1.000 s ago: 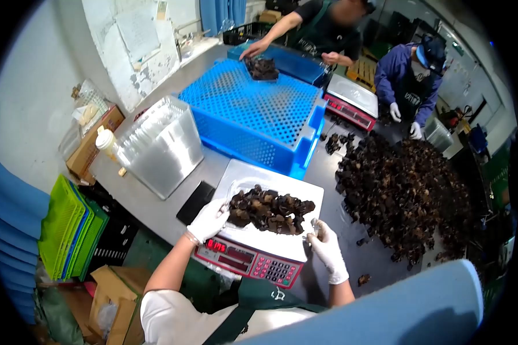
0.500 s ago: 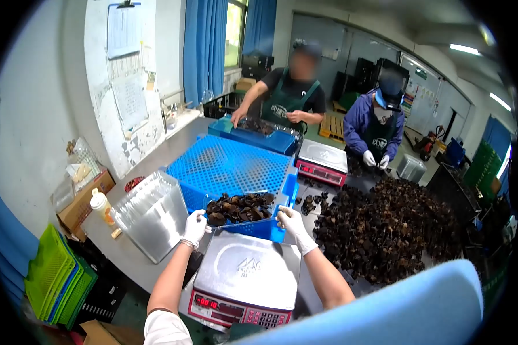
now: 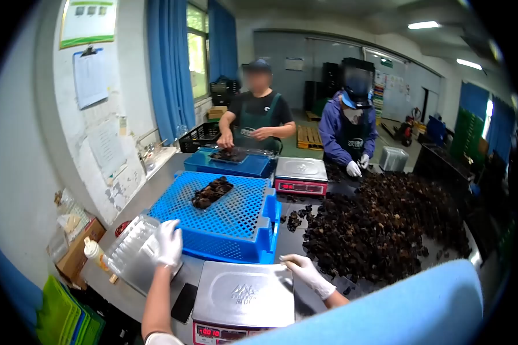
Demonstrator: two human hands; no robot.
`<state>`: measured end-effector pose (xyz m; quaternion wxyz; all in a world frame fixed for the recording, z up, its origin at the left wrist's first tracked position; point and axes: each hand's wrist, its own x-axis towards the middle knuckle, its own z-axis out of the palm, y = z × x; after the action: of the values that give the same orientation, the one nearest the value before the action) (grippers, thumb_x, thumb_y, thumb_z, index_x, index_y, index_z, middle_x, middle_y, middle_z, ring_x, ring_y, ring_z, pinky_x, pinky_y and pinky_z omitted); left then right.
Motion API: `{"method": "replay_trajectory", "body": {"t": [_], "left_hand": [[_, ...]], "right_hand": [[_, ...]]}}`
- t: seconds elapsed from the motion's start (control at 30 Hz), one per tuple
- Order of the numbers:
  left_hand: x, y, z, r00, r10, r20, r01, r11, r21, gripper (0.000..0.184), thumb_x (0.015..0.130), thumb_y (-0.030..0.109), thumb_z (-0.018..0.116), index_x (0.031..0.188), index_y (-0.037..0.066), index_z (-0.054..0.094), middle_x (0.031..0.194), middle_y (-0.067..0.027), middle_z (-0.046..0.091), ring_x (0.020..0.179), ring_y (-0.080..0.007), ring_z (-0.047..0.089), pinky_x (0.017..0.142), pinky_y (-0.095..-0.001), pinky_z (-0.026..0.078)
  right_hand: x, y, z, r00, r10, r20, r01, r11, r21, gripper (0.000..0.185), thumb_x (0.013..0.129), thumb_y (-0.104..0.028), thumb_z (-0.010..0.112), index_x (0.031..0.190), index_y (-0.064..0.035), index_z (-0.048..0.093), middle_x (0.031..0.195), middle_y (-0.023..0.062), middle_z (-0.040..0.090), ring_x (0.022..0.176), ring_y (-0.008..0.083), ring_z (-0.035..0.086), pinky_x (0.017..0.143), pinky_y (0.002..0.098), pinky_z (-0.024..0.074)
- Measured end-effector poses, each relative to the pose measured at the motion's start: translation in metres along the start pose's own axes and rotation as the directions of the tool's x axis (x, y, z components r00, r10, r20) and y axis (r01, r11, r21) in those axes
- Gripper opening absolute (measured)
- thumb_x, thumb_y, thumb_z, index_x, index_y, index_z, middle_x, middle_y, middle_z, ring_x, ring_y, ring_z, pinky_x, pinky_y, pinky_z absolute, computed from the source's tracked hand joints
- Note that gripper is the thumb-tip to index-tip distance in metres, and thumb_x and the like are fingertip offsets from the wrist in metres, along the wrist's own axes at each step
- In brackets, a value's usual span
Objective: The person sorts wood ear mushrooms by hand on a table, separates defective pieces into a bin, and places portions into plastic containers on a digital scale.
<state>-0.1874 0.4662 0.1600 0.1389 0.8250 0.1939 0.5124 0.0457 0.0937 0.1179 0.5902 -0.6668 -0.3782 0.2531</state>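
Observation:
My left hand [image 3: 170,242], white-gloved, reaches to the stack of clear plastic trays [image 3: 133,247], its fingers stretched out against or just beside the stack's right side; contact is unclear. Over the right edge of the metal-topped scale [image 3: 244,293] is my right hand [image 3: 306,272], also gloved, fingers loosely apart and holding nothing visible. The scale's plate is bare and its red display reads about -0.010. Beyond it, a clear tray of dark dried wood-ear fungus [image 3: 212,192] lies on the upturned blue crate [image 3: 213,221].
A large heap of fungus [image 3: 385,224] covers the table's right side. A second scale [image 3: 301,175] stands behind the crate. Two co-workers handle fungus across the table. A dark phone-like slab [image 3: 184,302] lies left of my scale; a white bottle [image 3: 95,253] stands farther left.
The filled tray has gone from between my hands onto the blue crate, and both hands have let go. My left hand moved left to the tray stack; the view shifted too.

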Motion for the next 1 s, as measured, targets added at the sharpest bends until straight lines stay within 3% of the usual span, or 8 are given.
{"method": "replay_trajectory", "body": {"t": [0.13, 0.33, 0.47, 0.67, 0.73, 0.77, 0.87, 1.0], "left_hand": [[-0.013, 0.003, -0.096, 0.998, -0.014, 0.060, -0.019, 0.850, 0.527, 0.025, 0.086, 0.013, 0.061, 0.108, 0.002, 0.065, 0.108, -0.0187, 0.059, 0.104, -0.0378, 0.055, 0.093, -0.0459, 0.043], [-0.045, -0.124, -0.121, 0.970, -0.181, 0.161, 0.120, 0.937, 0.329, 0.011, 0.082, 0.011, 0.066, 0.083, 0.001, 0.066, 0.082, -0.0161, 0.063, 0.080, -0.0327, 0.060, 0.075, -0.0411, 0.047], [-0.016, -0.121, -0.135, 0.887, -0.341, 0.311, 0.277, 0.932, 0.232, 0.014, 0.080, 0.008, 0.062, 0.073, -0.004, 0.064, 0.064, -0.0102, 0.059, 0.063, -0.0168, 0.054, 0.062, -0.0326, 0.044], [0.006, -0.140, -0.142, 0.544, -0.639, 0.544, 0.723, 0.686, 0.084, 0.013, 0.083, 0.009, 0.060, 0.075, 0.001, 0.066, 0.061, 0.0022, 0.053, 0.054, -0.0077, 0.045, 0.050, -0.0246, 0.035], [-0.008, -0.118, -0.130, 0.960, -0.269, 0.080, 0.224, 0.905, 0.362, 0.015, 0.092, 0.011, 0.053, 0.091, -0.002, 0.062, 0.083, -0.0103, 0.059, 0.077, -0.0242, 0.054, 0.071, -0.0354, 0.042], [-0.017, -0.101, -0.126, 0.993, 0.068, -0.098, -0.002, 0.833, 0.553, 0.018, 0.097, 0.012, 0.050, 0.100, -0.003, 0.060, 0.095, -0.0165, 0.061, 0.089, -0.0325, 0.058, 0.082, -0.0408, 0.046], [-0.053, 0.031, -0.095, 0.948, 0.266, 0.174, -0.316, 0.846, 0.430, 0.017, 0.094, 0.005, 0.051, 0.107, -0.003, 0.058, 0.100, -0.0201, 0.060, 0.095, -0.0383, 0.057, 0.086, -0.0456, 0.045], [-0.134, 0.094, -0.040, 0.733, 0.463, 0.498, -0.558, 0.828, 0.052, 0.019, 0.074, 0.005, 0.065, 0.092, 0.002, 0.058, 0.080, -0.0176, 0.053, 0.076, -0.0398, 0.053, 0.069, -0.0481, 0.043]], "right_hand": [[-0.076, 0.027, -0.049, 0.983, 0.094, -0.158, -0.086, 0.995, 0.055, 0.022, 0.096, -0.003, 0.054, 0.113, 0.0026, 0.066, 0.104, 0.0086, 0.071, 0.096, 0.0141, 0.067, 0.083, 0.0274, 0.0541], [-0.174, 0.057, -0.076, 0.854, 0.273, -0.443, -0.167, 0.950, 0.263, 0.020, 0.093, -0.005, 0.057, 0.109, 0.0009, 0.067, 0.094, 0.0048, 0.070, 0.083, 0.0088, 0.062, 0.076, 0.0233, 0.0502], [-0.224, 0.075, -0.089, 0.788, 0.291, -0.542, -0.209, 0.955, 0.209, 0.019, 0.095, -0.007, 0.057, 0.110, 0.0002, 0.068, 0.093, 0.0042, 0.070, 0.083, 0.0087, 0.062, 0.075, 0.0232, 0.0504], [-0.293, 0.073, -0.125, 0.579, 0.227, -0.783, -0.143, 0.974, 0.177, 0.018, 0.094, -0.005, 0.057, 0.108, -0.0004, 0.067, 0.086, 0.0017, 0.066, 0.073, 0.0077, 0.057, 0.069, 0.0241, 0.0496], [-0.306, 0.090, -0.132, 0.488, 0.143, -0.861, -0.263, 0.965, 0.011, 0.020, 0.090, -0.007, 0.060, 0.107, -0.0001, 0.066, 0.091, 0.0060, 0.068, 0.078, 0.0155, 0.061, 0.074, 0.0291, 0.0513], [-0.311, 0.093, -0.129, 0.477, 0.151, -0.866, -0.264, 0.964, 0.023, 0.020, 0.090, -0.007, 0.060, 0.107, -0.0001, 0.066, 0.091, 0.0060, 0.068, 0.078, 0.0155, 0.061, 0.074, 0.0291, 0.0513], [-0.304, 0.091, -0.121, 0.565, -0.288, -0.773, -0.445, 0.683, -0.579, 0.033, 0.077, -0.014, 0.068, 0.108, -0.0030, 0.066, 0.106, 0.0164, 0.065, 0.101, 0.0352, 0.060, 0.092, 0.0430, 0.0478], [-0.295, 0.115, -0.106, 0.775, -0.180, -0.606, -0.434, 0.547, -0.716, 0.033, 0.082, -0.019, 0.064, 0.115, -0.0102, 0.064, 0.124, 0.0137, 0.055, 0.113, 0.0342, 0.050, 0.096, 0.0448, 0.0409]]}}
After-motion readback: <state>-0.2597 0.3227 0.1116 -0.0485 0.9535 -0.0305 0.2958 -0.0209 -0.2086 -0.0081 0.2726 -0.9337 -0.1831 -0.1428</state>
